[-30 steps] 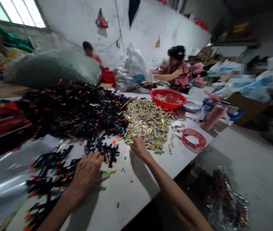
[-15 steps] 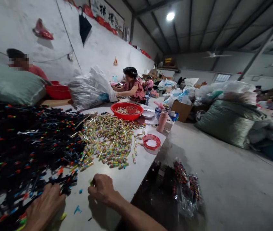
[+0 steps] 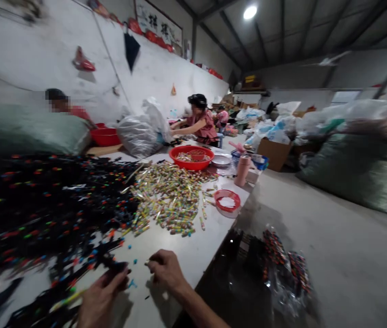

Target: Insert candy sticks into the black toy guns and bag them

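My left hand point(image 3: 100, 294) is closed around a black plastic piece point(image 3: 117, 269) at the near edge of a big heap of black plastic pieces point(image 3: 50, 200) with orange, green and blue tips. To its right, my right hand point(image 3: 166, 273) pinches a small yellowish piece point(image 3: 147, 263), mostly covered by the fingers. Between the hands, a few tiny blue bits point(image 3: 132, 284) lie on the white tabletop point(image 3: 180, 248). Beyond my right hand spreads a pile of small clear tubes point(image 3: 169, 196) with yellow and multicoloured contents.
Behind the tubes stands a red basin point(image 3: 191, 165). A small red basket point(image 3: 226, 203) and a pink bottle point(image 3: 242, 171) are near the table's right edge. Plastic-wrapped bundles point(image 3: 278, 269) lie lower down at the right. Co-workers point(image 3: 202, 120) sit farther along the table.
My left hand has risen from the black heap and moved right, now with a black piece in it. My right hand keeps its pinch. The view has swung left.
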### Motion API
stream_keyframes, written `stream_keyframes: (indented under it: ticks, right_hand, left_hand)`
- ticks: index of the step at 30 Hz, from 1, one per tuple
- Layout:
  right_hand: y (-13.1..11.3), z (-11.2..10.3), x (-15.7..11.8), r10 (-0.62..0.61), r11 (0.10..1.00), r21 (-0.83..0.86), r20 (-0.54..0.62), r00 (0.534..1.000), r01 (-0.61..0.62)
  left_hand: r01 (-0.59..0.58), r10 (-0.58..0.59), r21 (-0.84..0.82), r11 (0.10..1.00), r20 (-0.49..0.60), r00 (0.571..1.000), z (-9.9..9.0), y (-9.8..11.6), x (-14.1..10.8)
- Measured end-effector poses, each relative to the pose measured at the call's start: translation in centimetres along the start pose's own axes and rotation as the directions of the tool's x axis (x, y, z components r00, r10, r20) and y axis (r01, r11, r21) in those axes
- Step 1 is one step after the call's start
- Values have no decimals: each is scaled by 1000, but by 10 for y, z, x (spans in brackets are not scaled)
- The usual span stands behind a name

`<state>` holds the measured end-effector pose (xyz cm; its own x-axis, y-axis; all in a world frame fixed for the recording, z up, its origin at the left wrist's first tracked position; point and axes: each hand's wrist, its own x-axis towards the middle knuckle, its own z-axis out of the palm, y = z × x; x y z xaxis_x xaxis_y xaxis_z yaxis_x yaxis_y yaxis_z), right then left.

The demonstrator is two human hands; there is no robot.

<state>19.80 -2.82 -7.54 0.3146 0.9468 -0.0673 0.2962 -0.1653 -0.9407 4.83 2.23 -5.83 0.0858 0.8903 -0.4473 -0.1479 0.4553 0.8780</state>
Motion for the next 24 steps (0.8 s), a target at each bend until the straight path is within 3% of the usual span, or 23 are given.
stream_keyframes:
  ticks: [3,6,12,17,24]
  right_hand:
    - [-20,1,-12,47,904,415,135,990,-99]
    - [-33,-2,-26,15,821,556,204,979,-128]
    - [-49,-10,-38,-18,841,531,222,975,-105]
    - [-51,-11,-39,-58,878,474,250,966,-70]
    - [-48,4,-37,-81,906,423,167,983,3]
  left_hand:
    - [43,-35,-226,973,41,999,9,-14,-21]
    - [4,13,-358,934,46,999,16,-16,-38]
    - [-104,130,-504,857,17,991,19,-5,-55]
    - [-148,171,-489,860,2,985,16,-5,-61]
    - [-176,147,-402,898,-104,984,10,-8,-53]
